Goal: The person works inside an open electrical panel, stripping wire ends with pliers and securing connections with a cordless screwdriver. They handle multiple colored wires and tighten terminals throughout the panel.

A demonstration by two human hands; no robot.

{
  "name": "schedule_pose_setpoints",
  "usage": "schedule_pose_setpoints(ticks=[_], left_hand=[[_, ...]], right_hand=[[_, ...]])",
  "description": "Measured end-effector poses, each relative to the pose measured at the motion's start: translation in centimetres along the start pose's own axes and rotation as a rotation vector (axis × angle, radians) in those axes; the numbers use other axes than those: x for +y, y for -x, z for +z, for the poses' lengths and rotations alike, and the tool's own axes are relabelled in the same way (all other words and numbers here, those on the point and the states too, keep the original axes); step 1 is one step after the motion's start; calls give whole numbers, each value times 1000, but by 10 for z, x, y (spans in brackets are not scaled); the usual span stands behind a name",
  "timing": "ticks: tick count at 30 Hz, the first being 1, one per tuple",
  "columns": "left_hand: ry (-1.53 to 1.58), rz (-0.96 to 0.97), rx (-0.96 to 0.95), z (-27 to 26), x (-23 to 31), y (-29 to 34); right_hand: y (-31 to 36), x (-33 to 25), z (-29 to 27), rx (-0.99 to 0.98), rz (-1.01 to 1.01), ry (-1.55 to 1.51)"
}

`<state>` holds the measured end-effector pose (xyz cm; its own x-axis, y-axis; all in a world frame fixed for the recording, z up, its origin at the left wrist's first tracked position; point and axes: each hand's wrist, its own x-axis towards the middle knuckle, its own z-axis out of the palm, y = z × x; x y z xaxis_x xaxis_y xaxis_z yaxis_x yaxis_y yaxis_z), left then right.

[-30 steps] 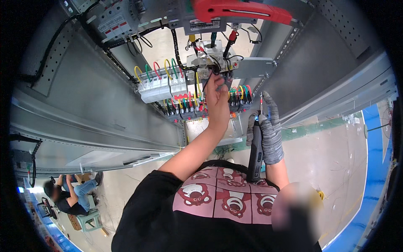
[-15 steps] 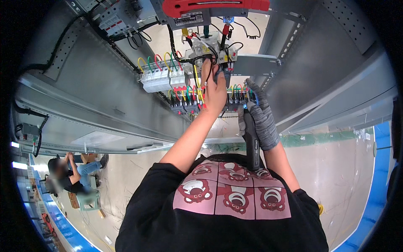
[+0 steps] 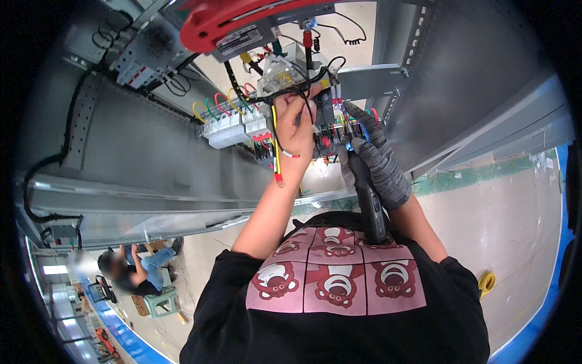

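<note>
Left hand (image 3: 295, 130), bare, is raised among wiring inside a grey metal cabinet (image 3: 139, 136), fingers bent and drawn close together beneath a black wire bundle (image 3: 284, 94); fingertips are partly hidden, so what they pinch, if anything, cannot be determined. A yellow wire (image 3: 276, 142) with a red-sleeved end hangs beside the palm and over the wrist. Right hand (image 3: 379, 167), in a grey knitted glove, is closed around a black electric screwdriver (image 3: 370, 203). The tool is located in front of the torso, its rear end near the black T-shirt (image 3: 236, 303) and its slim bit directed up toward wires with white and red sleeves (image 3: 336, 97). Two gloved fingers extend alongside the bit; contact at its tip cannot be confirmed. White miniature circuit breakers (image 3: 225, 129), with yellow, green and red wire loops above, stand to the left of the bare hand. A red handle (image 3: 242, 23) lies across the upper part of the view. At lower left, a co-worker (image 3: 143, 278) sits on a pale green stool (image 3: 163, 303); at right, a yellow coil (image 3: 487, 283) lies on the floor (image 3: 461, 230).
</note>
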<state>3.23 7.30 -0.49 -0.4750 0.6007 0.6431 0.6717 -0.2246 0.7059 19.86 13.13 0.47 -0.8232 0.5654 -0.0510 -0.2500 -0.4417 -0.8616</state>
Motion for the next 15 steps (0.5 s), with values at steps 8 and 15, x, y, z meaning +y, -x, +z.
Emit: schedule_pose_setpoints(ticks=[8, 15], left_hand=[[1074, -517, -157, 14, 9, -2], [1027, -539, -130, 16, 7, -5]], right_hand=[[13, -14, -8, 57, -114, 101], [16, -15, -8, -2, -174, 374]])
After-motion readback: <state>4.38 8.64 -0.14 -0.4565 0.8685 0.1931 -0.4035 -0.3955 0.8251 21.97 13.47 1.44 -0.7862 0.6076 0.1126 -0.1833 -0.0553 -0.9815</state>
